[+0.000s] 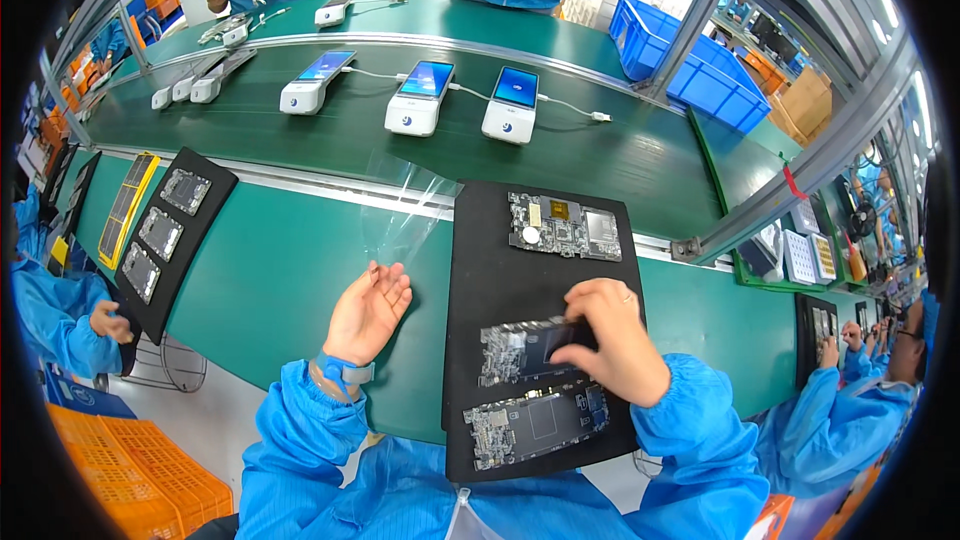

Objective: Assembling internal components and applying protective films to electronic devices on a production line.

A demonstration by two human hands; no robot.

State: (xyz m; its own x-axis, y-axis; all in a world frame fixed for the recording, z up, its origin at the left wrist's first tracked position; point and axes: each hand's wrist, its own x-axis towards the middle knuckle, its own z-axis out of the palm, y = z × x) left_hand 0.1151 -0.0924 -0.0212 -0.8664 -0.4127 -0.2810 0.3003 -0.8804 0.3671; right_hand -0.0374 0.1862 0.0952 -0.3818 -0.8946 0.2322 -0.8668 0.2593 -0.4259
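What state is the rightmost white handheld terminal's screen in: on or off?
On: the screen glows blue, showing a small white mark.

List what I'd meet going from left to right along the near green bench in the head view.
Yellow-framed panel → black mat bearing three circuit boards → left hand → right hand, holding a dark circuit board → black mat toward the picture's right edge.
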